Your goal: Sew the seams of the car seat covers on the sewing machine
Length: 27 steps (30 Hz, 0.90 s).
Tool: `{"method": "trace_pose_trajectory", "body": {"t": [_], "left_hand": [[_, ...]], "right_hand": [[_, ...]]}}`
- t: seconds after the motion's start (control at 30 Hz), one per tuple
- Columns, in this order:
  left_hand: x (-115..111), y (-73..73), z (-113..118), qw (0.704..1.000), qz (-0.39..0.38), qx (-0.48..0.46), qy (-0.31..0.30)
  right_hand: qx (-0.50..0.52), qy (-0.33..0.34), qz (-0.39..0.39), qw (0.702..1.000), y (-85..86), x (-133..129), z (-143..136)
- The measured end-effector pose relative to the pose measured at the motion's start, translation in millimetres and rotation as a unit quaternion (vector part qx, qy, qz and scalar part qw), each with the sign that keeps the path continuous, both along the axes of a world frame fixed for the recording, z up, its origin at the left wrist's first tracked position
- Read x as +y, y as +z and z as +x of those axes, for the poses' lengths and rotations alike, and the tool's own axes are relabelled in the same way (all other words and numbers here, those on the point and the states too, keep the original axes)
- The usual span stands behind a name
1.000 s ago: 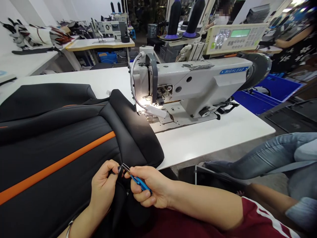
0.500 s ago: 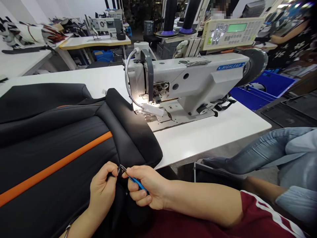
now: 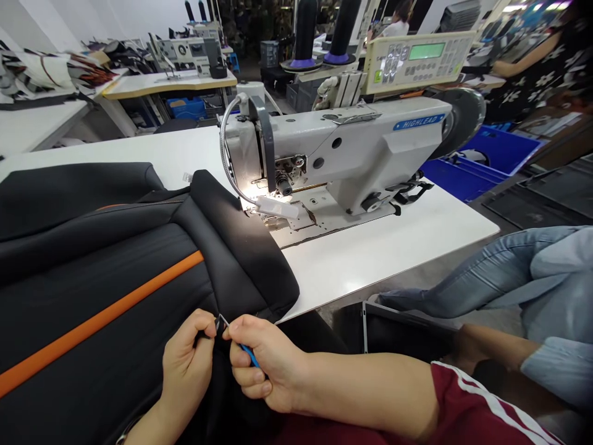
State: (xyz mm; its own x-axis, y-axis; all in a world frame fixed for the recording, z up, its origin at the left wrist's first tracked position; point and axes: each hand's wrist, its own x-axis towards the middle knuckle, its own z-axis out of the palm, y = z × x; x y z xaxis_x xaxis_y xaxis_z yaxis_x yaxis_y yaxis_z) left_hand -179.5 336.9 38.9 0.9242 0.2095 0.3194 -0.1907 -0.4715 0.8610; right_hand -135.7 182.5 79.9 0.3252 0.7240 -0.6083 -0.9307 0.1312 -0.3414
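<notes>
A black seat cover (image 3: 152, 284) with an orange stripe (image 3: 106, 321) lies over the table's left side, its near edge hanging toward me. My left hand (image 3: 189, 358) is closed in a pinch on the cover's edge at the near seam. Wrapped in the fingers of my right hand (image 3: 264, 361) are thread snips (image 3: 250, 353) with a blue handle. Their narrow metal tip points left and meets the cover just beside my left fingertips. My palm hides most of the handle, and whether the blades are parted cannot be made out.
A sewing machine (image 3: 343, 154) with its lamp lit stands on the white table (image 3: 370, 253), behind the cover. Thread cones (image 3: 306, 37) and a control panel (image 3: 419, 60) rise behind it. At right, a person in jeans (image 3: 486, 266) reaches toward a dark crate (image 3: 403, 327). A blue bin (image 3: 500, 154) sits beyond.
The view has shifted slightly, so the machine appears farther left. My right hand has turned a little on the snips, and less of the blue handle shows. The neighbour's arm has moved.
</notes>
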Motion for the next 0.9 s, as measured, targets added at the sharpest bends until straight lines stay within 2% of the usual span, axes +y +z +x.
{"method": "trace_pose_trajectory", "body": {"t": [0.2, 0.33, 0.53, 0.8, 0.9], "left_hand": [[1.5, 2.1, 0.8, 1.000, 0.002, -0.011, -0.016], [3.0, 0.2, 0.9, 1.000, -0.024, 0.002, -0.017], [1.2, 2.4, 1.3, 0.999, -0.042, 0.004, -0.016], [2.3, 1.5, 1.8, 0.999, -0.039, 0.019, -0.002], [2.7, 1.3, 3.1, 0.994, -0.091, 0.051, 0.014]], "right_hand": [[-0.006, -0.010, 0.012, 1.000, -5.0, -1.0, -1.2], [-0.007, -0.013, 0.024, 1.000, -6.1, -1.7, -2.2], [0.038, -0.008, 0.055, 0.998, -4.4, -2.4, 0.6], [0.023, -0.024, 0.044, 0.999, -7.8, 2.7, 0.6], [-0.005, -0.012, 0.043, 0.999, -8.0, 2.3, 2.2]]}}
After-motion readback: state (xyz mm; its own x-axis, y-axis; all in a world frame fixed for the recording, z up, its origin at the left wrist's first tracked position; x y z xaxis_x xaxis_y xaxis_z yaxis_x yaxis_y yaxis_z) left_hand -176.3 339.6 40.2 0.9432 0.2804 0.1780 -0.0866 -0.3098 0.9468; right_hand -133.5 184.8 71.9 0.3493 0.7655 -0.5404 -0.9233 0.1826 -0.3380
